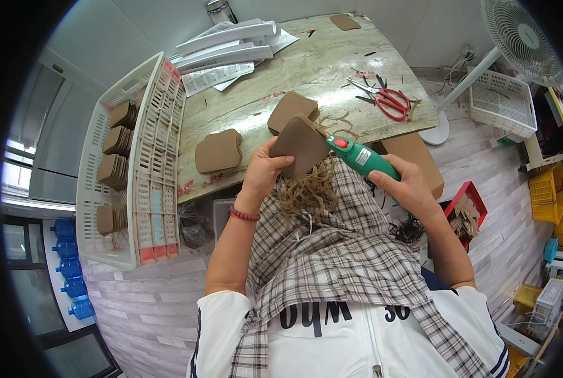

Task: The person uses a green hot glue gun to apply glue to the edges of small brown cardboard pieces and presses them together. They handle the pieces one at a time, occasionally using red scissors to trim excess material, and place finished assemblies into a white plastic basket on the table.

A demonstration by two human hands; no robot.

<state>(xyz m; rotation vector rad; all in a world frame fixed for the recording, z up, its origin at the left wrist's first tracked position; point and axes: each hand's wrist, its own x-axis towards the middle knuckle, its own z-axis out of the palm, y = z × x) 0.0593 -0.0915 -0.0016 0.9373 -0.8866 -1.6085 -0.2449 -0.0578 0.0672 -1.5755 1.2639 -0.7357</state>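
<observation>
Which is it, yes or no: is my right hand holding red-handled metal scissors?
No, the scissors lie on the pale marbled table; your right hand holds a green handheld tool.

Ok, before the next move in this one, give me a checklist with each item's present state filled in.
1. Left hand holds the brown piece: ok, thumb on its face.
2. Right hand grips the green tool: ok.
3. Tool's tip touches the piece: cannot tell; it is at the right edge.
4. Plaid apron free of curly strips: not ok, they bunch over it.
5. Red-handled scissors apart from both hands: ok, on the table.
</observation>
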